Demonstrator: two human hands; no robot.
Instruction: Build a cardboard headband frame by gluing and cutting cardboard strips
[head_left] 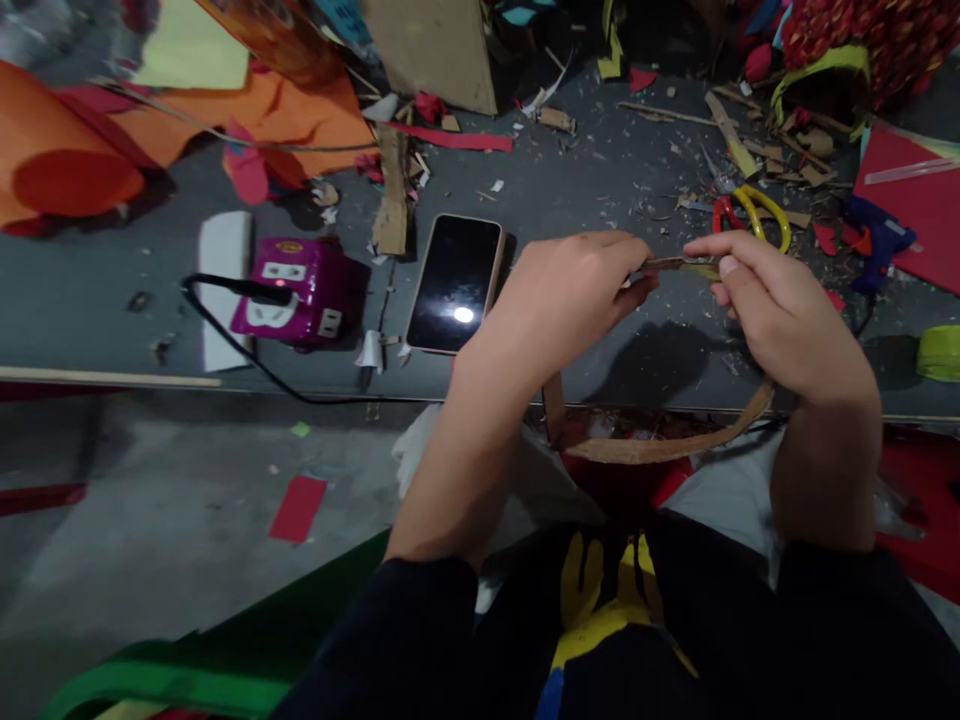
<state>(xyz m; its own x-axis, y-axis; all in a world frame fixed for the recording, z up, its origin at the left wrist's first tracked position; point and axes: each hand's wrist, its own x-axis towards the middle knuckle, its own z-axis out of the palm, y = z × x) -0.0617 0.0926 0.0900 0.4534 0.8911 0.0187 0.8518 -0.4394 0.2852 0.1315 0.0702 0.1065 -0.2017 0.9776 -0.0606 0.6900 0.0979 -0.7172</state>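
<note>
My left hand [574, 290] and my right hand [780, 305] are held above the table's front edge, fingers pinched on a brown cardboard strip [645, 449]. Between the two hands runs a short, thin stretch of it, while the rest loops down below them towards my lap. Part of the loop is hidden behind my forearms. Just beyond my right hand lie scissors [781, 222] with red and yellow handles. To the left of my left hand a phone [456, 285] rests on the table with its screen dark.
A purple power socket block [300, 290] with a black cable plugged in stands at left. A blue glue gun [879, 240] lies at right near red sheets and a green tape roll [939, 353]. Cardboard scraps [391, 190], orange paper [277, 120] and cuttings litter the grey table [555, 190].
</note>
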